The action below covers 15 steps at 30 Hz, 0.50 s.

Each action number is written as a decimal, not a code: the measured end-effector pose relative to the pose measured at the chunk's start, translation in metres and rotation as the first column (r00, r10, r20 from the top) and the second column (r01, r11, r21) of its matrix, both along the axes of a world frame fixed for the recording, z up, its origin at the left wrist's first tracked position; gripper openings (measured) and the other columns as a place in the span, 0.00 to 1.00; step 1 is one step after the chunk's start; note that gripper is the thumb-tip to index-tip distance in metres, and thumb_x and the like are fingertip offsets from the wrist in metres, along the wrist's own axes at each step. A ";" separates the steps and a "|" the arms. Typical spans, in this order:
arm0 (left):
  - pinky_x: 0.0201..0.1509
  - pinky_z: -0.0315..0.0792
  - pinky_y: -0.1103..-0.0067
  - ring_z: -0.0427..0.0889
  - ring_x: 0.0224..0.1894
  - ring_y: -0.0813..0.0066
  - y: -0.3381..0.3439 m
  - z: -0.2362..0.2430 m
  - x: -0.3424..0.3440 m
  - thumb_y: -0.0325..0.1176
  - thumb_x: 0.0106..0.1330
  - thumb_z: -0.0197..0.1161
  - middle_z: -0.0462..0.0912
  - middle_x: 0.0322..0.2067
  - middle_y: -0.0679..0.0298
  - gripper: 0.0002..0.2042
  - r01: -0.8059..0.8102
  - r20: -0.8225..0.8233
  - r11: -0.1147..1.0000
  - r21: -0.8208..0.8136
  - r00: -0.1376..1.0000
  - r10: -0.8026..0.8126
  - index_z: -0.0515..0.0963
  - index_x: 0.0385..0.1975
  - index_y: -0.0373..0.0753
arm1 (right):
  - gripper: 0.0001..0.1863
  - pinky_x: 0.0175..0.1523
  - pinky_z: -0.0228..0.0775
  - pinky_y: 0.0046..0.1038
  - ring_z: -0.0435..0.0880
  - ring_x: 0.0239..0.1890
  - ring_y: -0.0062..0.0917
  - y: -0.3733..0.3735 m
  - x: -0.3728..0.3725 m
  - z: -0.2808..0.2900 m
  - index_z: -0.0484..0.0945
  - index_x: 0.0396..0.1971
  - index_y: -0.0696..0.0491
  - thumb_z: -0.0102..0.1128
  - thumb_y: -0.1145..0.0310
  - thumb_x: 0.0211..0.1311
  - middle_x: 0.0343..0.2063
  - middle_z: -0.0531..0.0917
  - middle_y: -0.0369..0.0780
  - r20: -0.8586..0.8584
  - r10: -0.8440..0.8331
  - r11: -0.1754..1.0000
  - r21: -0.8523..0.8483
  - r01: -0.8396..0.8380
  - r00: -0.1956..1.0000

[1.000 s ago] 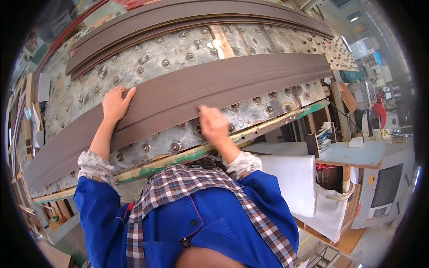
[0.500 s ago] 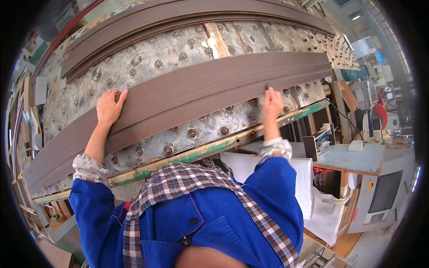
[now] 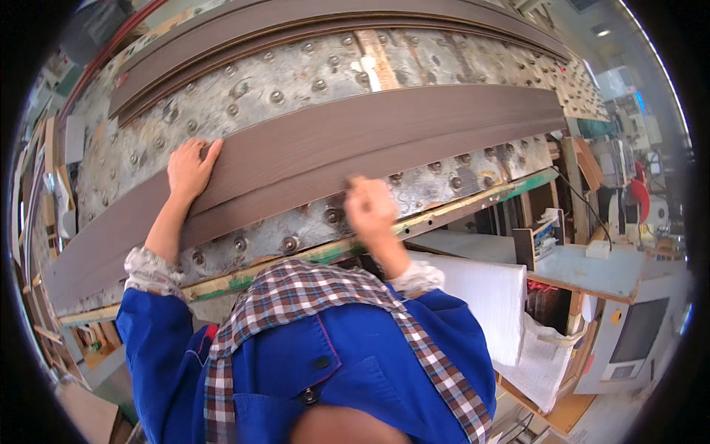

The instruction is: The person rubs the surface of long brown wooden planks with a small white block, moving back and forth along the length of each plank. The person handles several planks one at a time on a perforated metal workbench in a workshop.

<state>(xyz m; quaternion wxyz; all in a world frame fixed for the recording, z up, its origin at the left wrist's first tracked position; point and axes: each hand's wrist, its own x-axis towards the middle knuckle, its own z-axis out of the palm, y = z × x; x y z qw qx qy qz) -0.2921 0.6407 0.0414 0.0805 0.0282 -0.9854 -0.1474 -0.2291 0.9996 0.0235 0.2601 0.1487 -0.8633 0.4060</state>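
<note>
A long brown wood-grained board [image 3: 414, 126] lies slantwise in front of me, with a groove running along its length. My left hand [image 3: 191, 169] grips its far edge left of the middle, fingers bent over the edge and thumb apart. Closed and smeared by motion, my right hand [image 3: 372, 211] is at the board's near edge. It pinches a small dark-tipped tool [image 3: 352, 180], too blurred to name more exactly. The tool's tip is by the near edge; whether it touches the board I cannot tell.
Under the board is a metal-topped table [image 3: 296, 81] studded with ball rollers, its front edge a green-painted rail [image 3: 529, 185]. More brown boards [image 3: 288, 22] lie stacked at the back. To the right stand a grey shelf [image 3: 580, 270] and white foam sheets [image 3: 473, 296].
My right hand has moved left and nearer to me along the board's near edge with the small tool. My left hand stays at the same place on the board.
</note>
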 end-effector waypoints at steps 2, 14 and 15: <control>0.46 0.68 0.68 0.78 0.41 0.58 0.002 0.000 -0.002 0.56 0.67 0.53 0.81 0.34 0.58 0.24 0.015 -0.034 1.000 -0.027 0.999 -0.016 0.81 0.33 0.38 | 0.10 0.37 0.71 0.35 0.77 0.30 0.34 0.056 -0.016 -0.006 0.81 0.38 0.56 0.57 0.76 0.56 0.28 0.78 0.43 0.015 -0.248 0.968 0.028 0.247 0.969; 0.49 0.66 0.66 0.78 0.44 0.60 -0.001 -0.003 0.001 0.56 0.67 0.52 0.81 0.36 0.59 0.24 -0.004 -0.009 0.999 -0.051 1.000 0.004 0.80 0.35 0.38 | 0.19 0.31 0.73 0.32 0.77 0.28 0.31 -0.086 0.044 -0.026 0.77 0.49 0.59 0.59 0.74 0.55 0.28 0.78 0.41 -0.075 0.236 0.964 0.146 -0.224 0.969; 0.49 0.66 0.67 0.78 0.44 0.60 0.002 -0.002 -0.002 0.56 0.67 0.52 0.81 0.36 0.59 0.24 0.008 -0.005 0.999 -0.042 1.000 -0.008 0.80 0.35 0.38 | 0.20 0.31 0.74 0.31 0.78 0.29 0.30 -0.106 0.052 -0.024 0.77 0.49 0.59 0.60 0.74 0.53 0.29 0.78 0.41 -0.047 0.366 0.924 0.132 -0.358 0.929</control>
